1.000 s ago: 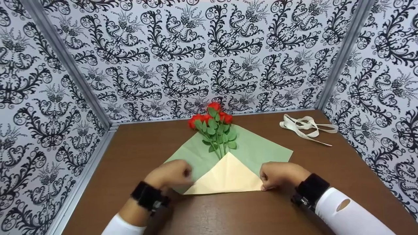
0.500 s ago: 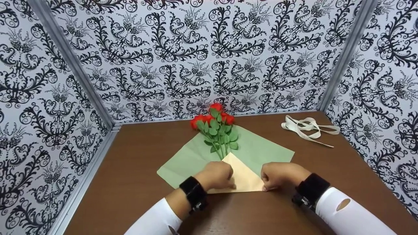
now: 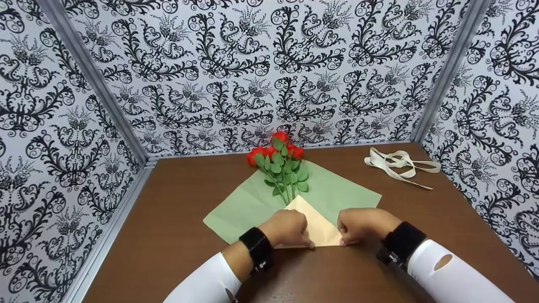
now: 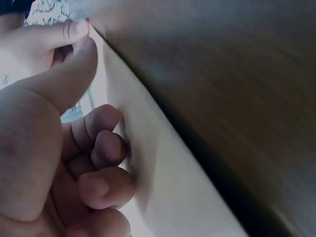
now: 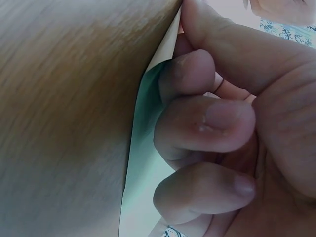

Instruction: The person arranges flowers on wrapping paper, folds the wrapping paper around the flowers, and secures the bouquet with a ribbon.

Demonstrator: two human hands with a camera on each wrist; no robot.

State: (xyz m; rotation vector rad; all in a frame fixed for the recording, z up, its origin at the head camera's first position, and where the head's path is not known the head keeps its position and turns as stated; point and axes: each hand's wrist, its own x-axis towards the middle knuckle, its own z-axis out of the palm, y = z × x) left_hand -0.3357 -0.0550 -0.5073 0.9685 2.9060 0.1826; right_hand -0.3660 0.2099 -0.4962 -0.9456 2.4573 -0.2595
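Observation:
A sheet of wrapping paper (image 3: 339,185), green on its upper face, lies on the table with its near corner folded up into a cream triangle (image 3: 316,229). Red artificial roses (image 3: 280,147) with green leaves lie on it, their lower stems hidden under the fold. My left hand (image 3: 289,227) has curled fingers against the fold, its thumb (image 4: 85,54) at the creased edge. Just to its right, my right hand (image 3: 363,223) pinches the crease's right end between thumb (image 5: 197,22) and forefinger, the other fingers curled. The forefinger is mostly hidden.
A loosely coiled white ribbon (image 3: 389,162) lies at the back right of the brown table (image 3: 189,185). Patterned wall panels (image 3: 236,84) with grey corner posts stand behind and at both sides.
My left hand has moved right along the crease from the fold's left end, stopping close to my right hand. My right hand has stayed at the right end.

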